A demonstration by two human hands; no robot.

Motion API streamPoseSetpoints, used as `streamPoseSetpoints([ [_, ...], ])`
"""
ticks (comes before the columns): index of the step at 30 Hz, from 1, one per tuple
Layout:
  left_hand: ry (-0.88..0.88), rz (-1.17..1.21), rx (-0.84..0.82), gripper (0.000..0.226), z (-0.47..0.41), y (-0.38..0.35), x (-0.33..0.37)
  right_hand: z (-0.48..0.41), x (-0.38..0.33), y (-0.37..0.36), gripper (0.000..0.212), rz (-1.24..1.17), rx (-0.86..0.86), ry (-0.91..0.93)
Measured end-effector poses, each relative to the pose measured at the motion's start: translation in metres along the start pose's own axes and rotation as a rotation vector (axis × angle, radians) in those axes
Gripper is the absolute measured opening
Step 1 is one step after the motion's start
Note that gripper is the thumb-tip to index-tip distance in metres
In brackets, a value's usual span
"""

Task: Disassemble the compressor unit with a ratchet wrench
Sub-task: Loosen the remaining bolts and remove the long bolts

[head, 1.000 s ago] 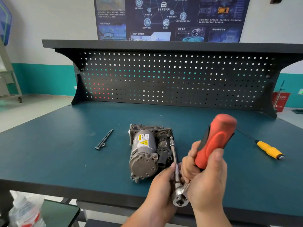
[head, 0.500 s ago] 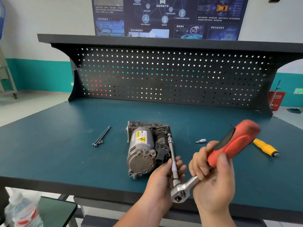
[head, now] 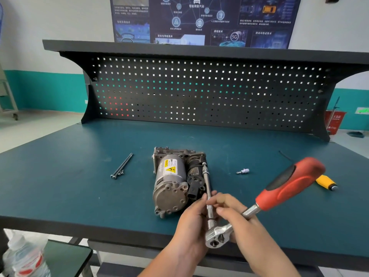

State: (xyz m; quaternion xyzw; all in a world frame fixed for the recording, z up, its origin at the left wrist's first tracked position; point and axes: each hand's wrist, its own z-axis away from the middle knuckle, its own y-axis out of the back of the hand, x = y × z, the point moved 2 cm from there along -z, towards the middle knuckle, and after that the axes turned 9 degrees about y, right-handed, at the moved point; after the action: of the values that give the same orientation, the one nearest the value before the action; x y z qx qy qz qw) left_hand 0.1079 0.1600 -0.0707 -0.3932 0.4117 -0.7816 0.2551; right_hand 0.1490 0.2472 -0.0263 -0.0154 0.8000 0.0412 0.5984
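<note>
While both hands — left hand (head: 191, 220), right hand (head: 237, 218) — pinch the extension bar (head: 207, 188), it runs straight ahead into the compressor unit (head: 175, 180) — ratchet wrench (head: 265, 202) handle unheld, angled right.

Teal bench (head: 60, 176) w/ black pegboard (head: 199, 92); dark poster (head: 199, 19), white/teal wall (head: 50, 56).

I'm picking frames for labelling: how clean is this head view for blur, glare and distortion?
Head view: compressor and ratchet sharp; mild glare on the ratchet head; wide-angle lens bows the shelf and bench edge; bottle at the corner is soft.
</note>
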Motion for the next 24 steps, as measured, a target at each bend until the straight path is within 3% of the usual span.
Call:
streamPoseSetpoints([
  [2,0.031,0.036,-0.017,0.023,0.001,-0.002,0.001,0.0,-0.003,0.001,0.031,0.014,0.004,-0.031],
  [6,0.09,0.119,-0.07,0.022,0.005,-0.006,0.003,-0.003,-0.01,0.0,0.039,0.037,0.003,0.019],
  [9,0.06,0.023,-0.05,0.023,0.005,-0.005,0.005,-0.001,-0.014,-0.003,0.03,0.005,-0.037,0.036],
  [14,-0.008,-0.125,0.015,0.028,0.001,-0.004,0.006,0.006,-0.016,0.0,0.044,0.055,-0.08,0.047],
  [21,-0.049,-0.163,0.042,0.027,-0.003,-0.009,0.005,0.025,-0.016,0.009,0.028,0.024,-0.076,0.138],
  [24,-0.081,-0.238,0.062,0.029,-0.006,-0.008,0.005,0.024,-0.002,0.017,0.024,0.193,-0.203,0.148],
])
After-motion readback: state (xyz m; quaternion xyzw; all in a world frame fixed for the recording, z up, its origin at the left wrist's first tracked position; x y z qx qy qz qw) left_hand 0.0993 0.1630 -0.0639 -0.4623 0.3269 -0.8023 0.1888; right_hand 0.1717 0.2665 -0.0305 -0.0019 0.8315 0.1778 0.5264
